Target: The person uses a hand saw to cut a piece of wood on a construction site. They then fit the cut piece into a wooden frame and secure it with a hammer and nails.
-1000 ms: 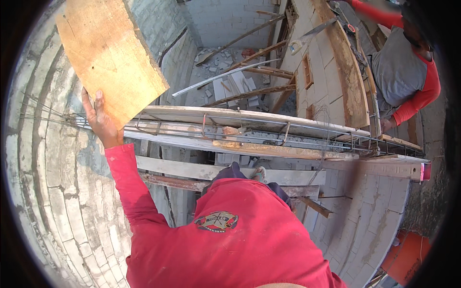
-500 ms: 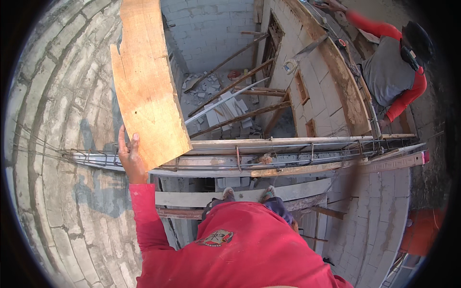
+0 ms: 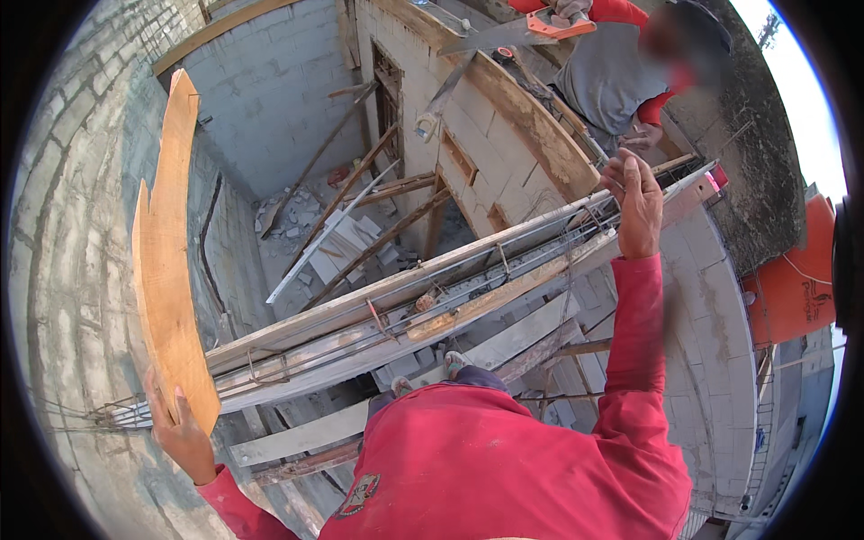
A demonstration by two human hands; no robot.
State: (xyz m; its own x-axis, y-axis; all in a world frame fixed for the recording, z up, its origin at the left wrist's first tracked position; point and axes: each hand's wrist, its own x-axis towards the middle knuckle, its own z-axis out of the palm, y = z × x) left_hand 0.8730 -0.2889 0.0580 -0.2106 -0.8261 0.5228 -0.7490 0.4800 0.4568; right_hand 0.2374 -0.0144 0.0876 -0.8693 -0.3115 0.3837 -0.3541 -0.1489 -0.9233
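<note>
A long plywood board (image 3: 168, 261) with a broken, jagged upper end stands tilted at the left. My left hand (image 3: 184, 439) grips its lower end, thumb on one face and fingers at the other edge. On the right, my right hand (image 3: 637, 202) is raised over the far end of the wooden beam form (image 3: 396, 317), fingers curled together; what they hold, if anything, I cannot make out. Steel reinforcing bars (image 3: 477, 281) run along inside the form, below both hands. Close beyond my right hand is a co-worker's hand (image 3: 641, 137).
A co-worker (image 3: 612, 58) at the top right holds a handsaw (image 3: 558, 24) with an orange handle. Timber props (image 3: 355, 202) and rubble (image 3: 297, 211) lie in the block-walled room below. An orange container (image 3: 792, 279) is at the right. My feet are on planks (image 3: 297, 441).
The board has swung left and turned more edge-on, still in my left hand. My right hand has come into view at the right. The view has turned right, and the co-worker's saw shows.
</note>
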